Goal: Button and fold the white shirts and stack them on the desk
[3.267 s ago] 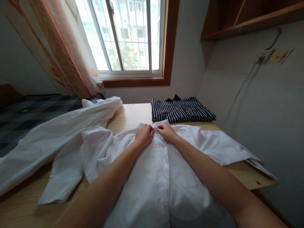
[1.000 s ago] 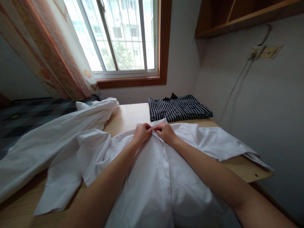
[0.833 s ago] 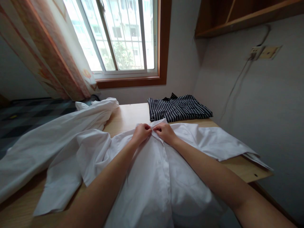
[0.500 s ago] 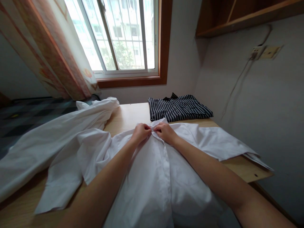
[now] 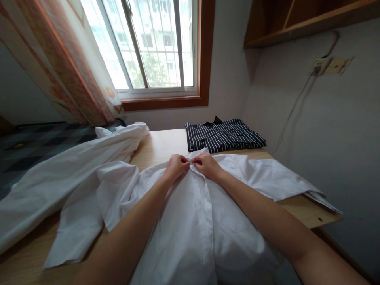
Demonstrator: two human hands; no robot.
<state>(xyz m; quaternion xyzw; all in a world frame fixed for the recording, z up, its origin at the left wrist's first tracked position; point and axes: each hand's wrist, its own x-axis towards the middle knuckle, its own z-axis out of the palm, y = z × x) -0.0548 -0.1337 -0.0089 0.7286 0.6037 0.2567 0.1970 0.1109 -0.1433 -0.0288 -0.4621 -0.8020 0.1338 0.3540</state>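
A white button-up shirt (image 5: 190,221) lies front up across the wooden table, its collar toward the window and its sleeves spread to both sides. Just below the collar, my left hand (image 5: 177,164) pinches the shirt's front edge. My right hand (image 5: 205,164) pinches the fabric close beside it, fingertips almost meeting the left ones. Whether a button sits between the fingers is hidden. Small buttons run down the front placket, which hangs partly loose below my hands.
A folded black-and-white striped shirt (image 5: 224,135) rests at the table's back right. Another white garment (image 5: 74,162) is heaped along the left. Bare wood of the table (image 5: 166,142) shows near the window (image 5: 154,47). A wall shelf (image 5: 311,19) juts out at upper right.
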